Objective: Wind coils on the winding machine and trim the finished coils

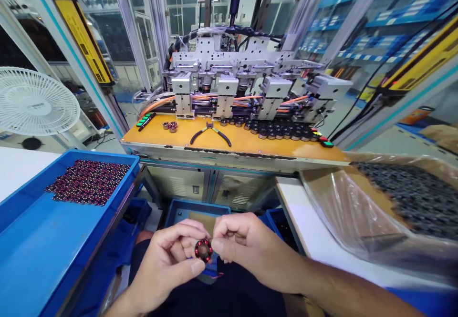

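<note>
Low in the middle of the head view, a small ring-shaped motor stator (203, 250) with red windings and a dark rim faces up, held above my lap. My left hand (175, 252) is closed around its left side, the thumb along the lower edge and the fingers behind. From the right, my right hand (246, 248) comes up to the stator's edge with thumb and forefinger pinched together. Whether a wire end or the rim lies in that pinch is too small to tell.
A blue tray (39, 231) at left carries many stators. On the orange bench (161, 138) lie pliers (211, 133), a few red stators (170, 126) and rows of dark round parts (282, 130) before a machine (229, 88). At right stands a plastic-lined box (343, 202) of dark parts.
</note>
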Available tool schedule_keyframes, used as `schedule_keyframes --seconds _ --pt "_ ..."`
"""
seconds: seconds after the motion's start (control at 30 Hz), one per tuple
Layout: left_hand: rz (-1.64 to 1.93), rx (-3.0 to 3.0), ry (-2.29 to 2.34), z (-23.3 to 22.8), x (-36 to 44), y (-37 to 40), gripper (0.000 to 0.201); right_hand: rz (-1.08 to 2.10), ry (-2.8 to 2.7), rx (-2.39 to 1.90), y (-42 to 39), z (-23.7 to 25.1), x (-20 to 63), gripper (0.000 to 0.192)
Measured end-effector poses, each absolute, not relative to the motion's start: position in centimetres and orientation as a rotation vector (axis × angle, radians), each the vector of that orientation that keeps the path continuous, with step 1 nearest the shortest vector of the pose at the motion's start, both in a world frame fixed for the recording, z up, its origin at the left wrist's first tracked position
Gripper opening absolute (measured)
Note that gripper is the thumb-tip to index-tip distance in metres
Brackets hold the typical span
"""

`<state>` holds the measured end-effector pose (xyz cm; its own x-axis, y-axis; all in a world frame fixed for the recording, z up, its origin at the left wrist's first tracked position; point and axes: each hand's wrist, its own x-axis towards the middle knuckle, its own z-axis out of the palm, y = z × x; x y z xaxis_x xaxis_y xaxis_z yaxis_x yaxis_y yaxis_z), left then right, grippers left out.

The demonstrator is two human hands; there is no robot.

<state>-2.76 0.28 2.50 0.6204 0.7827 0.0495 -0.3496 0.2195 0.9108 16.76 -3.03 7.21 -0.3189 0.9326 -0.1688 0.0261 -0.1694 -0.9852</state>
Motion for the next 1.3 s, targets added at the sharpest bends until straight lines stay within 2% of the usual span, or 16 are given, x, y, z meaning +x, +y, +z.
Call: schedule_keyframes --seconds 0.2,0.37,0.53,0.7,0.87,1.0,1.17,1.3 --pt "0.788 1.027 0.461 2.6 -2.9 0.2 0.022 1.708 -1.603 -1.269 -2.5 7.4 19.6 0.021" --pt "0.743 1.032 0.459 2.8 -2.6 0.3 0.023 1.634 -1.529 -1.219 -2.2 8.4 18.7 0.022" --pt "0.718 1.013 0.425 2.5 -2.6 0.0 0.025 1.561 -1.53 -1.25 -2.2 7.3 18.2 0.021" --pt "0.676 1.002 0.426 2.5 -2.9 0.0 0.024 1.602 -1.615 -1.28 -1.6 7.4 20.1 0.025" --pt "0.558 1.068 0.455 3.1 -2.5 -0.1 0.022 1.347 -1.853 -1.014 -0.6 9.1 19.5 0.025" --pt "0.469 1.069 0.453 3.4 -2.2 -0.2 0.021 1.333 -1.969 -0.84 -0.1 9.0 17.8 0.008" --pt "0.614 1.035 0.434 2.5 -2.6 -0.2 0.026 1.212 -1.828 -1.047 -0.5 8.2 17.3 0.017" --pt "0.807 1.078 0.452 2.3 -2.8 -0.2 0.029 1.239 -1.671 -1.298 -1.5 8.4 17.7 0.016"
